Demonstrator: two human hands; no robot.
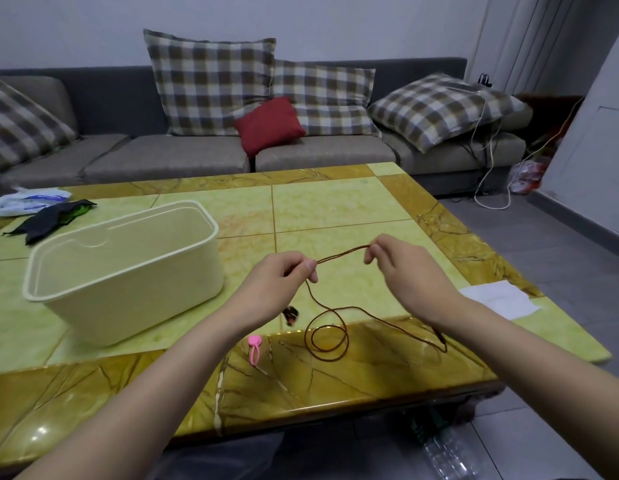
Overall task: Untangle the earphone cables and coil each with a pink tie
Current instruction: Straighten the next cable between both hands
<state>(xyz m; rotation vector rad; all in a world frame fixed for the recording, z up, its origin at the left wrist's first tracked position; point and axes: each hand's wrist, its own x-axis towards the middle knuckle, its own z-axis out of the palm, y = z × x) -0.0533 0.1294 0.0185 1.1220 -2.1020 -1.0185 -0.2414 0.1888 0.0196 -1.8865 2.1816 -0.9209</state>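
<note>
Cream bin (128, 289) beside brown cable (339, 253)

A person's left hand (283, 275) and right hand (401, 268) each pinch a brown earphone cable (339, 252) above a yellow-green marbled tabletop (335, 202), with a doubled length stretched between the fingers (309, 266). The rest of the cable drops from the left hand into a loose loop near the tabletop's front edge. A pink tie (255, 348) lies just left of the loop. A cream plastic bin (128, 271) stands at left and a white paper sheet (498, 299) lies at right. Behind them, a grey sofa (162, 154) holds plaid cushions (211, 84) and a red cushion (268, 124).
</note>
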